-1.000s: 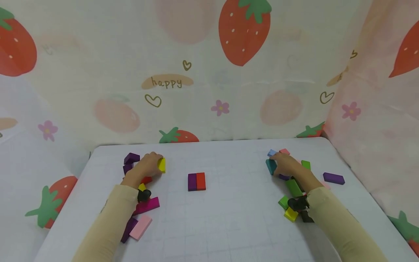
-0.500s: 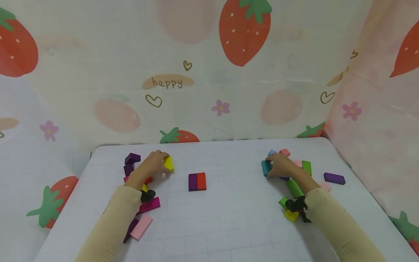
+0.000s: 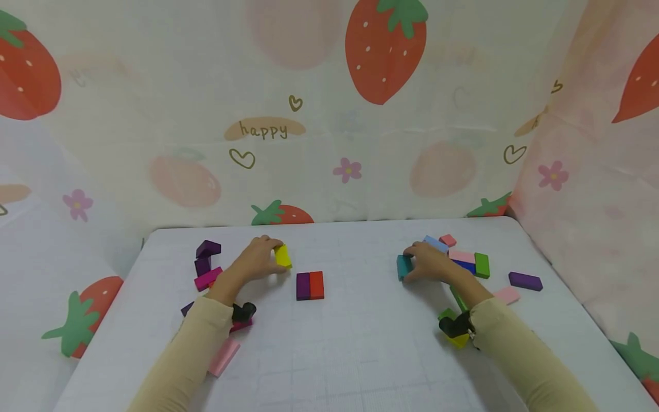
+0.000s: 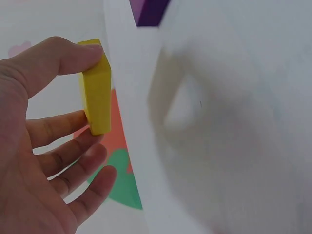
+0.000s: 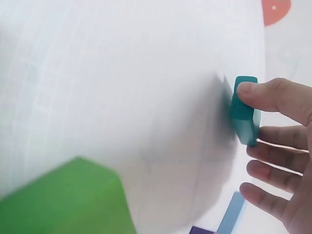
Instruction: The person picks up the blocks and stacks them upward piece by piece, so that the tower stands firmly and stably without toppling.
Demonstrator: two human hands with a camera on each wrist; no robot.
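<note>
My left hand point(image 3: 253, 260) pinches a yellow block point(image 3: 282, 257) between thumb and fingertips. In the left wrist view the yellow block point(image 4: 97, 92) is held above the table, its shadow lying apart from it. Across the table, my right hand point(image 3: 429, 263) holds a teal block point(image 3: 404, 267) the same way. The right wrist view shows the thumb on one end of the teal block point(image 5: 244, 111); whether it touches the table I cannot tell. Between the hands, a purple block point(image 3: 303, 286) and a red block point(image 3: 316, 285) lie side by side, touching.
Around the left forearm lie several blocks, including dark purple point(image 3: 208, 248), magenta point(image 3: 208, 278) and pink point(image 3: 224, 357) ones. Near the right arm are light blue point(image 3: 435, 244), green point(image 3: 481, 265), dark blue point(image 3: 463, 266) and purple point(image 3: 525, 281) blocks. Patterned cloth point(image 3: 381, 183) hangs behind the white table point(image 3: 350, 366).
My left hand has carried the yellow block rightward, toward the middle. My right hand has brought the teal block leftward, uncovering more of the blocks behind it. The purple and red pair stays put.
</note>
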